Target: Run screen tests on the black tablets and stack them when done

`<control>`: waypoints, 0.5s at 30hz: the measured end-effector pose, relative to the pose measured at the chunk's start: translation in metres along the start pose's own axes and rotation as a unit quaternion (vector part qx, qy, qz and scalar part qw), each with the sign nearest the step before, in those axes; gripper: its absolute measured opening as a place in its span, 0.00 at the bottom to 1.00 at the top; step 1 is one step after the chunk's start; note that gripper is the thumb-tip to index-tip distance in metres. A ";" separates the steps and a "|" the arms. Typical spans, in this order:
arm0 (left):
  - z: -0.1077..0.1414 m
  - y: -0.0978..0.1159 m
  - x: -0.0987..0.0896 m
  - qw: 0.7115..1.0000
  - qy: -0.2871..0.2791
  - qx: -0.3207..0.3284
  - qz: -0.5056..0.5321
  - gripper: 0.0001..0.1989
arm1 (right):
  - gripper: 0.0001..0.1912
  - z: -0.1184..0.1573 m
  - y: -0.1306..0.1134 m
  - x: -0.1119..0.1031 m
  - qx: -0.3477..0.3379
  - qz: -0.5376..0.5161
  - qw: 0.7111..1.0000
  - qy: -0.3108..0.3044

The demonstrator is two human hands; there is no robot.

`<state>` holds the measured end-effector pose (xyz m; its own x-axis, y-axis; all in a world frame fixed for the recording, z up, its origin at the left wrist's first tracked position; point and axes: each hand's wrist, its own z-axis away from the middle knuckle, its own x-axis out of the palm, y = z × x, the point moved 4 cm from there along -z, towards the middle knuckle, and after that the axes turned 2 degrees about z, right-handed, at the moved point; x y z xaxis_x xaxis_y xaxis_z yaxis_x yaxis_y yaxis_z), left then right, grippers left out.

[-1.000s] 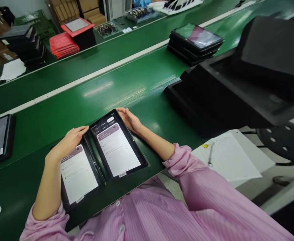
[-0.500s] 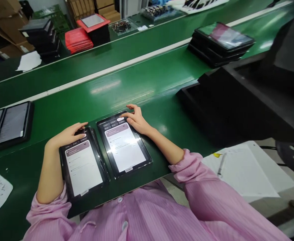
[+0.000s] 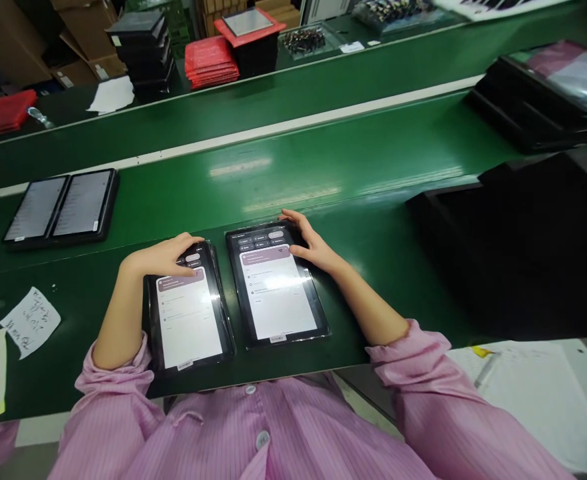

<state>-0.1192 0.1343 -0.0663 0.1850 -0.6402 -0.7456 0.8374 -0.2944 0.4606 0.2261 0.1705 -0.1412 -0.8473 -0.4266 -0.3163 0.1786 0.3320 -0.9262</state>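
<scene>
Two lit tablets lie side by side on the green bench in front of me, both showing a white page below a purple banner and dark setting buttons. Over the upper part of the left tablet (image 3: 189, 327) rests my left hand (image 3: 166, 258), open, its fingers stretched toward the top edge and its thumb on the banner. My right hand (image 3: 315, 245) is open at the upper right corner of the right tablet (image 3: 279, 300). Its thumb is by the banner's right end, and its fingers reach over the top edge. Neither hand grips anything.
Two more lit tablets (image 3: 81, 207) lie at the left. Handwritten paper (image 3: 32, 322) is on the near left bench. Stacked devices (image 3: 548, 100) and a large black box-like shape (image 3: 538, 233) stand at the right. Red pouches (image 3: 211, 61) and dark stacks (image 3: 143, 57) line the far shelf.
My view has swung left, shifting the scene rightward. Both thumbs have moved down from the setting buttons to the purple banners. The tablets stay on the bench.
</scene>
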 end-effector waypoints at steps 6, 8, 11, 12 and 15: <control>0.001 0.001 0.020 0.999 0.020 -0.023 -0.038 0.64 | 0.70 0.010 -0.011 0.001 -0.022 0.071 0.989 -0.127; -0.001 0.001 0.019 0.999 0.031 -0.031 -0.030 0.58 | 0.75 0.012 -0.013 0.003 -0.024 0.084 0.985 -0.150; -0.006 0.000 0.008 0.999 0.049 -0.014 0.010 0.40 | 0.68 0.011 -0.012 0.004 0.003 0.067 0.990 -0.122; -0.008 -0.001 0.004 0.998 0.058 -0.009 0.024 0.33 | 0.62 0.009 -0.010 0.003 0.019 0.046 0.995 -0.091; -0.009 -0.007 -0.005 0.995 0.080 -0.019 0.049 0.24 | 0.44 0.004 -0.001 -0.002 0.085 -0.046 0.995 0.030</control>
<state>-0.1215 0.1463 -0.0703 0.3433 -0.5425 -0.7667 0.8298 -0.2073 0.5182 0.2293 0.1675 -0.1406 -0.8911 -0.3969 -0.2199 0.1763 0.1437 -0.9738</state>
